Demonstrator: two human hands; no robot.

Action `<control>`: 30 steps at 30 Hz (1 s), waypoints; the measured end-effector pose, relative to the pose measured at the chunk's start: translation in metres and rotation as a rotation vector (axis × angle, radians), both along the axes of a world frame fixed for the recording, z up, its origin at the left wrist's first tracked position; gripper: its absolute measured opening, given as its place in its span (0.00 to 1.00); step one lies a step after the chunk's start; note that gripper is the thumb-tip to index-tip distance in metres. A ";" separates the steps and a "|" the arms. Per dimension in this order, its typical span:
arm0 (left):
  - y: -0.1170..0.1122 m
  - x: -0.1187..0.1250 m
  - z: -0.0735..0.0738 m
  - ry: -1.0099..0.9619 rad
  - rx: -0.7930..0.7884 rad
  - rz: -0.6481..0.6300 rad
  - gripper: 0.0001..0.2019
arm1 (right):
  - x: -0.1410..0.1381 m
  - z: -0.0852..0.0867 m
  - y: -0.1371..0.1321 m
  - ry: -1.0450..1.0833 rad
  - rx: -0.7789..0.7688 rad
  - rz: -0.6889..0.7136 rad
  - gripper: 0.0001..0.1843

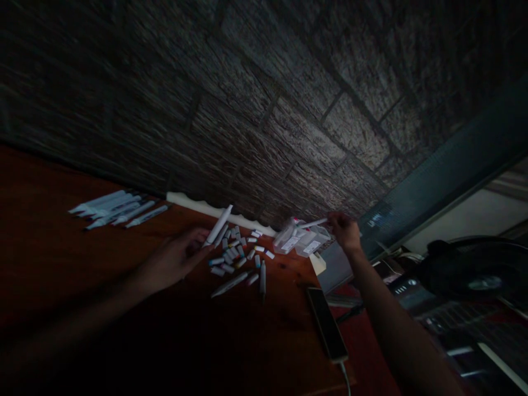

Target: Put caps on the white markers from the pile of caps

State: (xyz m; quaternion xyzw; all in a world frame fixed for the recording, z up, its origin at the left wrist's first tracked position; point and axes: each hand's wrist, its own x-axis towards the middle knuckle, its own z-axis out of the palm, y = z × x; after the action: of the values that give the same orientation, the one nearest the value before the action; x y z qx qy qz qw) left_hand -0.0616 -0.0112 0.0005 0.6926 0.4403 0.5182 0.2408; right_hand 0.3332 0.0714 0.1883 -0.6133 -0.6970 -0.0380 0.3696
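Observation:
The scene is dim. My left hand (pixel 181 258) is closed on a white marker pen (pixel 218 225) and holds it tilted above a scatter of several loose marker caps (pixel 237 254) on the red-brown wooden table (pixel 61 258). My right hand (pixel 344 231) reaches to the back of the table and pinches a thin white marker (pixel 313 223) over a clear plastic box (pixel 301 239). Two more markers (pixel 231 284) lie flat in front of the caps.
A row of several white markers (pixel 119 210) lies at the back left. A dark phone (pixel 327 324) with a cable lies near the table's right edge. A dark brick wall (pixel 264 110) rises behind. A laptop (pixel 412 203) and a round dark object (pixel 474 275) stand at right.

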 end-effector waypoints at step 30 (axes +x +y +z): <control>0.002 0.000 -0.004 -0.015 0.013 -0.013 0.12 | 0.024 0.035 0.027 0.150 -0.046 0.141 0.34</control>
State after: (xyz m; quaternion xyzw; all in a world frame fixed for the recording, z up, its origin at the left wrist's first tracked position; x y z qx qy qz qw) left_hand -0.0617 -0.0088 -0.0032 0.6930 0.4307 0.5247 0.2428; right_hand 0.3575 0.0981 0.2235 -0.5721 -0.7096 0.0499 0.4083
